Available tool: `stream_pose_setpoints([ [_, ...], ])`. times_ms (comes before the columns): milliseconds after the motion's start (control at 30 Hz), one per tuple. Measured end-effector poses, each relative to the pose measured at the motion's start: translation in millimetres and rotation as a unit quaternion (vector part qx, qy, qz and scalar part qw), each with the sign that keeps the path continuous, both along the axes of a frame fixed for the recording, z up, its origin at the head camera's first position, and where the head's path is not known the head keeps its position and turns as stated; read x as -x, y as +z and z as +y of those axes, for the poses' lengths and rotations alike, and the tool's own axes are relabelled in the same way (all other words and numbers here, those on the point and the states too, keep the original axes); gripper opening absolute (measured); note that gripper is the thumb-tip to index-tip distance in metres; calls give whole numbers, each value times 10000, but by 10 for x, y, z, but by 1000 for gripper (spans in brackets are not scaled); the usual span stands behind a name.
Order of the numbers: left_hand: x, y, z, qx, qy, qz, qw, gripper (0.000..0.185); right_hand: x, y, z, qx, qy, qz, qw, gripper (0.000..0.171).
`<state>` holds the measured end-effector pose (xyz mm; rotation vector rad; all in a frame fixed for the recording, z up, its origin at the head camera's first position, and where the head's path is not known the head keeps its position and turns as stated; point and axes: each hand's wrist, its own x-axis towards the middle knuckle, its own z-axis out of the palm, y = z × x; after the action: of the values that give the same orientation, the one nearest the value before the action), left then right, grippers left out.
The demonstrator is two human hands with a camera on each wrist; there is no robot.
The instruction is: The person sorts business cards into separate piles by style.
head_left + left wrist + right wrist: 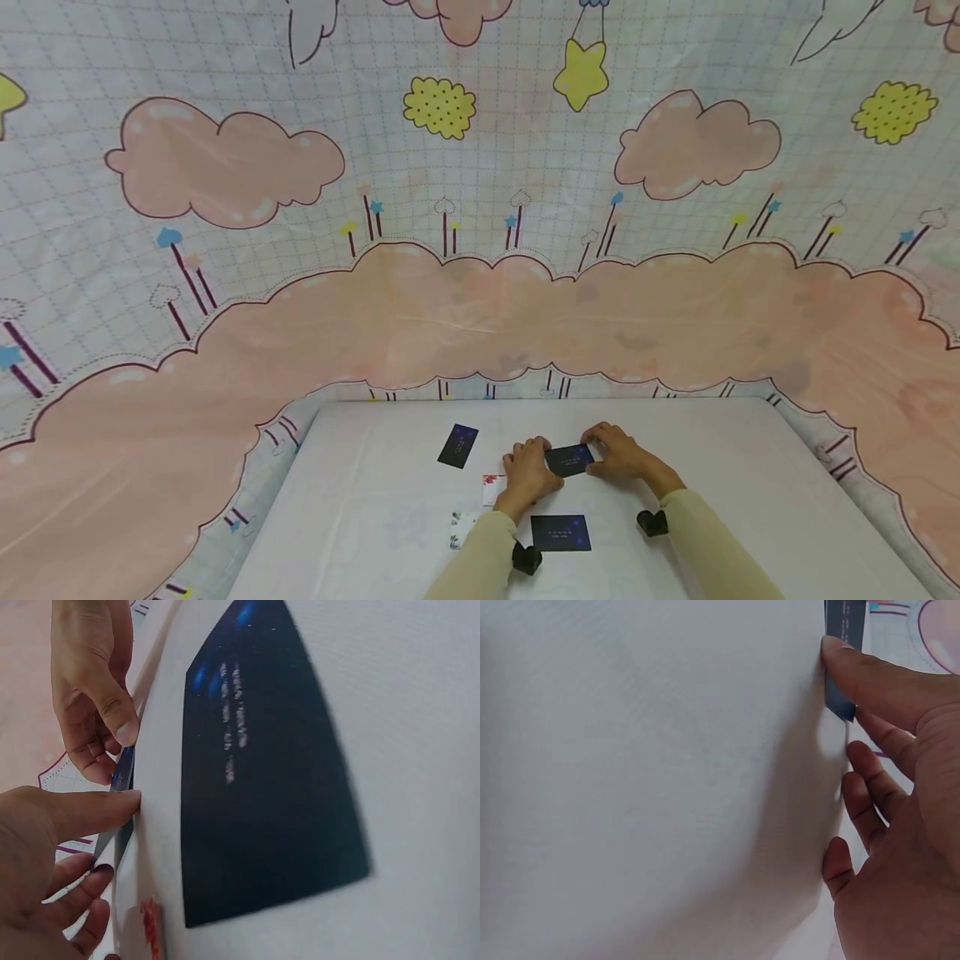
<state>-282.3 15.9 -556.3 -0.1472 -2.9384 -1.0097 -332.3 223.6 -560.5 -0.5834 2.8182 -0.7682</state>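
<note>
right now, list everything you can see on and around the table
held card: 1, dark blue, mid table, between both hands
far card: 1, dark blue, flat, left of the hands
near card: 1, dark blue, flat, between the forearms
pale cards: 2, white with red or mixed print, under and beside the left wrist
table: 1, white cover
backdrop: 1, pink clouds, yellow star, grid print
wrist cameras: 2, black, under the wrists
left hand: grip on held card's left end
right hand: grip on its right end
</note>
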Motion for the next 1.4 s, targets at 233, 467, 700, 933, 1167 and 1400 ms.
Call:
stream_pose_setpoints([
  [233,47,-9,-23,-145,-201,274,9993,51,-26,40,-12,144,-70,-79,9998,43],
  [467,75,17,-69,-226,-367,422,9982,49,-33,74,-6,355,-84,-77,9993,50],
  [700,65,64,-96,-139,-468,529,9974,50,-31,59,21,476,-97,-43,9988,54],
  [933,46,148,-160,-139,-766,650,9948,50,-108,147,48,732,-173,-3,9972,54],
  [1167,-2,252,-241,-87,-1192,788,9897,52,-230,293,80,954,37,309,9950,51],
  [1400,-45,349,-306,-19,-1404,1000,9850,50,-340,414,71,1011,146,617,9929,53],
])
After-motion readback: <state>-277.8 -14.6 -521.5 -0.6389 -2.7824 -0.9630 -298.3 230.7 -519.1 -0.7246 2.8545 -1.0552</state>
